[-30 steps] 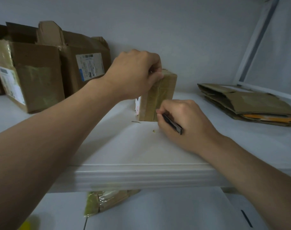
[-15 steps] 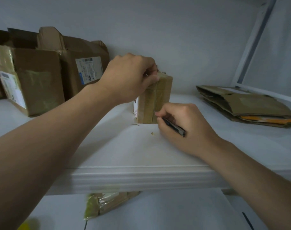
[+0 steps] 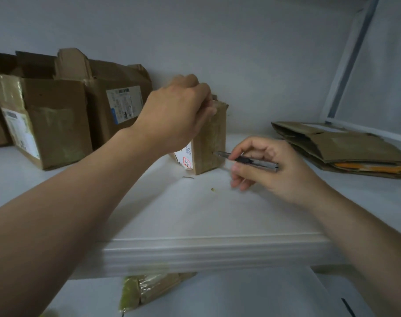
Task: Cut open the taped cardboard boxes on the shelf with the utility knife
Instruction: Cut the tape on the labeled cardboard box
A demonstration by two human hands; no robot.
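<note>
Where our right hand (image 3: 270,170) was bunched against the small taped box (image 3: 209,143) half a second ago, it now sits drawn back rightward.
Its grip pinches the utility knife (image 3: 252,160), nearly level, tip at the box's right face (low, near the base). Our left hand (image 3: 179,113) curls its grip over the box top, and the box stands on the white shelf (image 3: 195,213).

Dim, flat, bluish light casts soft shadows on the shelf (image 3: 195,213). The right hand (image 3: 270,170) is motion-blurred (fingertips (image 3: 237,184) most); wide-angle stretch swells the frame at 7 o'clock.
</note>
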